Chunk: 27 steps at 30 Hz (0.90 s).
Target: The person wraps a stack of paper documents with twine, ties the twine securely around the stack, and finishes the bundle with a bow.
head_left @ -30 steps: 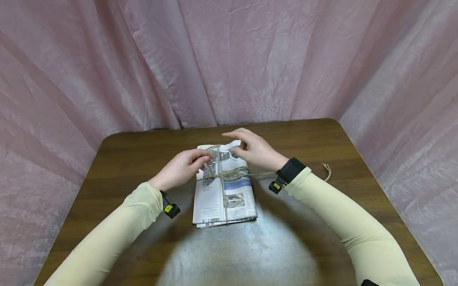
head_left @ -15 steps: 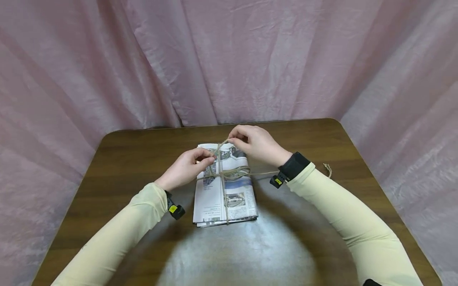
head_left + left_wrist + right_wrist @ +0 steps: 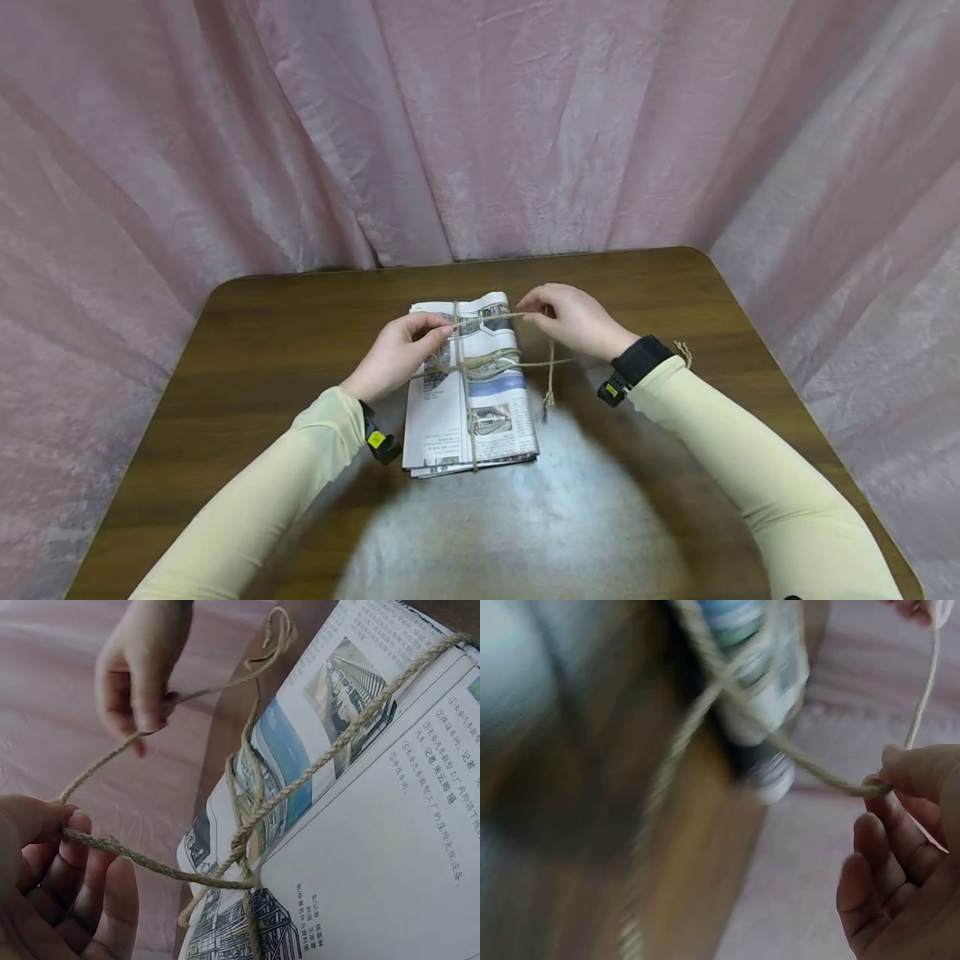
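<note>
A stack of folded newspapers [image 3: 438, 437] lies on the table, with twine [image 3: 468, 408] crossing over it lengthwise and crosswise. Above its far half, my left hand [image 3: 397, 354] pinches a length of twine between thumb and forefinger. Off the stack's right side, my right hand [image 3: 573, 321] pinches the same length, which runs nearly straight between the hands. A frayed twine end [image 3: 550, 396] hangs below the right hand. In the left wrist view, the twine strands [image 3: 244, 851] cross on the newspaper. The right wrist view shows the right thumb and forefinger [image 3: 877, 796] gripping the twine.
The brown wooden table [image 3: 262, 358] has rounded far corners. Another twine end [image 3: 682, 352] lies to the right, partly behind the right wrist. A pink curtain [image 3: 525, 125] hangs along the table's far edge.
My right hand, at first loosely spread over the far end of the newspapers, has pinched the twine and moved right and nearer with it. The left hand has shifted only slightly.
</note>
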Motion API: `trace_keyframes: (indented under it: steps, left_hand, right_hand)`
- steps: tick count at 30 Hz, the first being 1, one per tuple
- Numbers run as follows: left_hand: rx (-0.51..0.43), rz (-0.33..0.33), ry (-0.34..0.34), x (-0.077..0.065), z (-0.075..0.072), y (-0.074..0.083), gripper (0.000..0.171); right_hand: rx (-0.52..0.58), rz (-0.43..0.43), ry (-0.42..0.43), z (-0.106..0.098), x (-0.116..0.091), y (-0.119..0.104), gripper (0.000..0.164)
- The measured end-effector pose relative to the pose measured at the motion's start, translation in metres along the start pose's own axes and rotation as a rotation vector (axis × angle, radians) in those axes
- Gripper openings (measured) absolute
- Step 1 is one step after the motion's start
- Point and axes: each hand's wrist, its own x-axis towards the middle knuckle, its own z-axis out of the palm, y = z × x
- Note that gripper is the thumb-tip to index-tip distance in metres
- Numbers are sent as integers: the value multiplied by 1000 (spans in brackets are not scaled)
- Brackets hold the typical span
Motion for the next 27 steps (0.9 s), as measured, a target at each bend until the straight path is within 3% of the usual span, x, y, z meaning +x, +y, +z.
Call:
trace_keyframes:
  steps: [5,13,15,21,27]
  left_hand:
    - [-24,-11,-9,-2,0,0,19]
    - [-45,4,-11,-1,1,1,24]
    - [-48,3,-7,-1,2,1,25]
    - [-36,5,0,3,4,2,27]
    - [-26,15,39,6,4,3,28]
  right_hand:
    - [32,54,59,-8,-10,14,14]
    - [106,-11,253,-23,-4,6,12]
    - [84,-4,239,-20,-3,9,12]
    - [10,81,89,-6,-11,25,16]
    - [-57,166,75,-18,-35,43,21]
